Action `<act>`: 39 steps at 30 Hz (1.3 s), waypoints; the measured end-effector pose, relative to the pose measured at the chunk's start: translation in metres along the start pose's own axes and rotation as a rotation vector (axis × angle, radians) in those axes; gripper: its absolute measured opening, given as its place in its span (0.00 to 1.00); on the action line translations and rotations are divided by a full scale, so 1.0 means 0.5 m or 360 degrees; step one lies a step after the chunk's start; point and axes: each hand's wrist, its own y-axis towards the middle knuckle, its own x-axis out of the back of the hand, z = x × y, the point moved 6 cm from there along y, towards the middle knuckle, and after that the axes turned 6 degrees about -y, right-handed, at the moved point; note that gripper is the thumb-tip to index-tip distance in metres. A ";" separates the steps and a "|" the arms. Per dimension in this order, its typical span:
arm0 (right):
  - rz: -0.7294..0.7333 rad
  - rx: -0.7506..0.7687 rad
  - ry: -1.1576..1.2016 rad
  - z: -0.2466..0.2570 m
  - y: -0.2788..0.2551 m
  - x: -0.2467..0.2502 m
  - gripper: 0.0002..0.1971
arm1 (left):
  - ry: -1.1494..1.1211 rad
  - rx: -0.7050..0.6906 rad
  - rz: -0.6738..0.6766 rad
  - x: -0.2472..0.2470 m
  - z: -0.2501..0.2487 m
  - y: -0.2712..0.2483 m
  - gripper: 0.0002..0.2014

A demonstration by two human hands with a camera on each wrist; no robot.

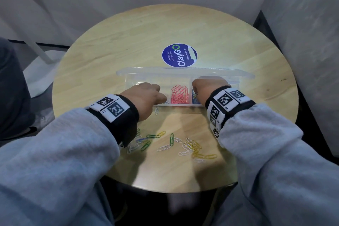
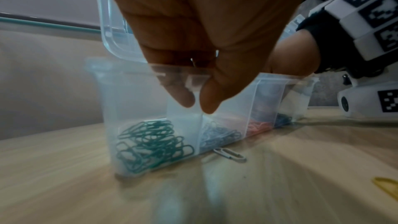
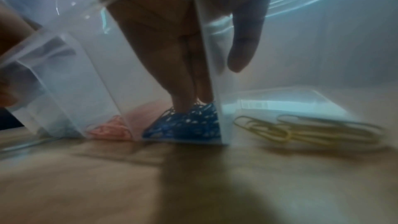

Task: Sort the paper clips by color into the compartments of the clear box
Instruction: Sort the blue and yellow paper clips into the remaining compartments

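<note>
The clear box (image 1: 126,79) stands mid-table with its lid (image 1: 244,75) open behind it. Its compartments hold green clips (image 2: 150,142), pale clips (image 2: 219,135), pink clips (image 1: 179,95), blue clips (image 3: 189,125) and yellow clips (image 3: 301,129). My left hand (image 2: 198,103) reaches down over the divider between the green and pale compartments; I see nothing between its fingertips. My right hand (image 3: 191,106) is deep in the blue compartment, two fingertips pinched together on the blue pile, with another finger behind the divider. Loose clips (image 1: 172,143) in green, yellow, white and blue lie near the front edge.
A single white clip (image 1: 156,110) lies on the round wooden table (image 1: 201,33) just outside the box's front wall. A blue round sticker (image 1: 179,55) sits behind the lid. Grey walls close in around the table's far side.
</note>
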 end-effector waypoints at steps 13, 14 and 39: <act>-0.0044 0.0091 0.0089 0.001 -0.027 0.015 0.09 | -0.0119 0.0087 -0.0005 0.005 0.005 0.006 0.15; -0.0066 0.0107 0.0168 -0.002 -0.028 0.014 0.07 | -0.0124 0.0089 -0.0006 0.006 0.005 0.008 0.17; -0.0873 -0.0177 0.0888 -0.121 -0.095 0.016 0.10 | -0.0243 0.0224 -0.0194 0.040 0.031 0.027 0.17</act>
